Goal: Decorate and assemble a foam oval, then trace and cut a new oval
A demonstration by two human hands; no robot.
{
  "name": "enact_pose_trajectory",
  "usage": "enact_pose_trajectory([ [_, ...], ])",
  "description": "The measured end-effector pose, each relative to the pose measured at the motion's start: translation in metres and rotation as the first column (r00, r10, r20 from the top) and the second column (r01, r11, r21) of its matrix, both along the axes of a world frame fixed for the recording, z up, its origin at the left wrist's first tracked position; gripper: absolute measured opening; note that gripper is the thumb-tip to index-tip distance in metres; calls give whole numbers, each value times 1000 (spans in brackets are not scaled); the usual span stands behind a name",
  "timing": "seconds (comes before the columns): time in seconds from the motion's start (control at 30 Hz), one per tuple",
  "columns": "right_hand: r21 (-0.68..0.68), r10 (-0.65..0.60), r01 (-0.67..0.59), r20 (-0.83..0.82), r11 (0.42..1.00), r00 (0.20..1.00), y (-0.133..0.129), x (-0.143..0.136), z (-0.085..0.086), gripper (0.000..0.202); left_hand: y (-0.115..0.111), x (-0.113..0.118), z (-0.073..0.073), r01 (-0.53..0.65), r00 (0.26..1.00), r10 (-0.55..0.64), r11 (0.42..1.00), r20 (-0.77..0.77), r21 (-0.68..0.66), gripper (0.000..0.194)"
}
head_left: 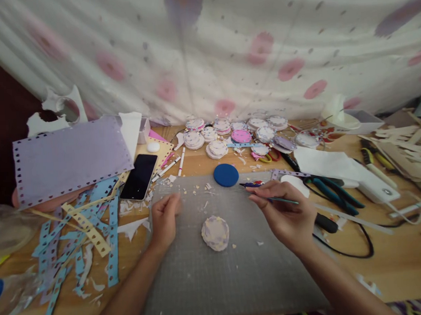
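My right hand (286, 214) grips a thin teal-handled tool (283, 200) whose dark tip points left over the grey cutting mat (216, 270). My left hand (164, 218) rests curled on the mat's left edge and holds nothing that I can see. Between the hands lies a round lilac and cream paper disc (215, 232) flat on the mat, touched by neither hand. A blue round lid (226, 175) sits at the mat's far edge, just beyond the tool tip.
Several decorated paper discs (230, 133) are piled at the back. A black phone (139, 176), a lilac perforated sheet (69, 158) and blue paper strips (94, 229) lie left. A white glue gun (356, 178), teal pliers (330, 193), a black cable (356, 248) and wooden sticks (403, 142) lie right.
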State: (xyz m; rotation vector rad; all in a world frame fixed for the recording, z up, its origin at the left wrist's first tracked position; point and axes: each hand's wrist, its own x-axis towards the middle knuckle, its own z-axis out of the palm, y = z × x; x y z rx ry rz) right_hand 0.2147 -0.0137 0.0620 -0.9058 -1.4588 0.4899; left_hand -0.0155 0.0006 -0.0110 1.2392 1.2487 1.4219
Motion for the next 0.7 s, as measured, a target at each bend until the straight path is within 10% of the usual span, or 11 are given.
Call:
enact_pose_trajectory([
  [0.27,-81,37,-44,-80,996,996,-1,2,16,16,-11,5,16,243,958,-236,970,-166,24,41],
  [0.33,-141,77,-83,-51,987,996,-3,3,8,13,-13,9,20,424,852,-380,905,-360,47,32],
  [0.47,-275,97,-134,-144,952,985,-4,5,-19,13,-15,21,15,614,593,-462,789,-659,-1,76],
  [0.7,-339,164,-293,-361,894,918,0,8,-54,12,-21,23,10,558,671,-469,829,-573,-25,54],
])
